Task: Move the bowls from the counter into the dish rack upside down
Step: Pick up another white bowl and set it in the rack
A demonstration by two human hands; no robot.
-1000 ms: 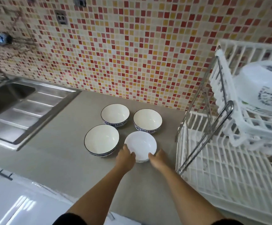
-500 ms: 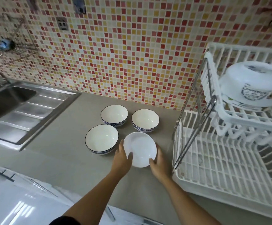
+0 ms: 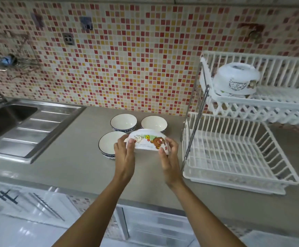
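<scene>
Now gripping cartoon bowl (image 3: 147, 141) between left hand (image 3: 124, 154) and right hand (image 3: 169, 154), lifting it clear of table (image 3: 70, 157), tilting it sideways; previously resting upright.

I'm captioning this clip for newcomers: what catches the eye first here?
The cartoon-bear bowl, held tipped between the left hand and right hand above the counter. Behind it sit three blue-rimmed bowls; at right, the white dish rack holds one upturned bowl on top.

Cartoon bowl (image 3: 147, 142) aloft, tilted sideways
</scene>
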